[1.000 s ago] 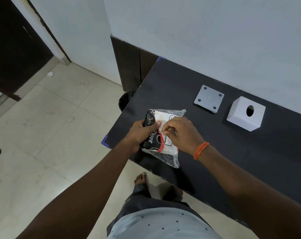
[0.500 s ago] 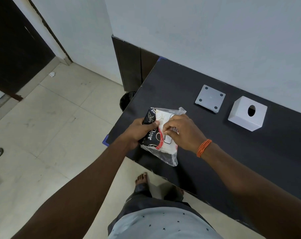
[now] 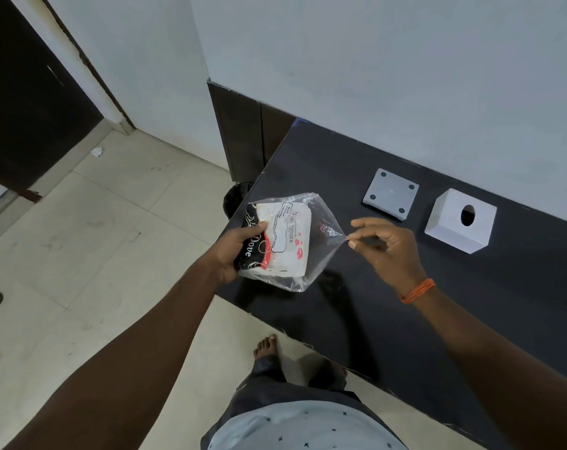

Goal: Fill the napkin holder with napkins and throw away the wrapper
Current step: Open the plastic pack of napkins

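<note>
The clear plastic printed napkin pack [image 3: 280,241] is gripped above the black table [image 3: 405,319] edge by the left hand [image 3: 240,251]; its wrapper corner is pinched by the right hand [image 3: 389,251]. The white cube-shaped napkin holder [image 3: 460,220] remains unfilled, the wrapper undiscarded.

The dark surface [image 3: 357,319] lies bare along its near edge and across the stretch toward the wall on the left, so a hand could pass freely there. Toward the wall on the right stand two obstacles close together with a narrow gap between them: a flat grey base plate [image 3: 391,198] and the white napkin holder [image 3: 459,220]. A napkin pack [image 3: 283,241] is held above the surface's left corner. A black bin [image 3: 235,199] sits on the floor [image 3: 97,238] just beside that corner.
</note>
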